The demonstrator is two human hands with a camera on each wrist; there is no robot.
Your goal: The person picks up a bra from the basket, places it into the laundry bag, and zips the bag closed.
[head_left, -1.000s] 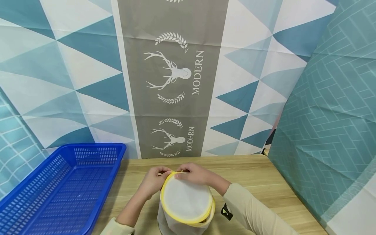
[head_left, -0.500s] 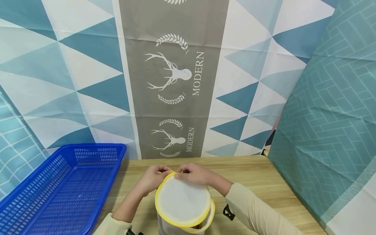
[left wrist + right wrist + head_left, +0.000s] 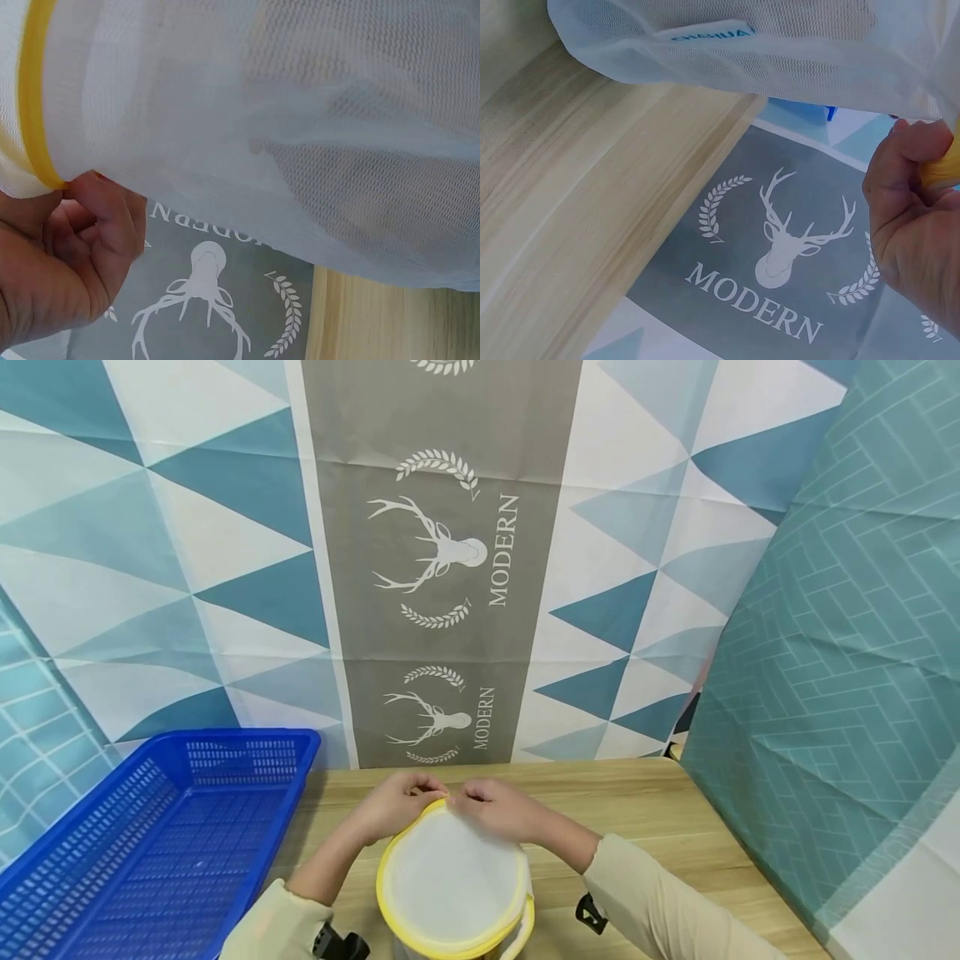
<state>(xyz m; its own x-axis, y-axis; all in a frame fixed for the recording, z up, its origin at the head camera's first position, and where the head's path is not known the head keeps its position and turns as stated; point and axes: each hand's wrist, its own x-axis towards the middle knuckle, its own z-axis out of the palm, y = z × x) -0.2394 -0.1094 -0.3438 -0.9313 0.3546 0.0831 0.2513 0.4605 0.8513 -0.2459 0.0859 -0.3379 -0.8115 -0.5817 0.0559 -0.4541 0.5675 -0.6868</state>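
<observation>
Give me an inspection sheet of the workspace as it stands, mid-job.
Surface: pale wood-grain table, running back to the patterned backdrop.
Job's things: white mesh bag, its round top bordered by yellow edging; a white label with blue lettering shows on its side. What is inside cannot be told.
Clutter: blue plastic basket to the left of the bag, apart from it.
Grippers: left hand and right hand both pinch the yellow edging at the bag's far side, close together.
Cables: nothing seen.
Surroundings: backdrop of triangles and deer prints behind; green brick-patterned sheet to the right.
</observation>
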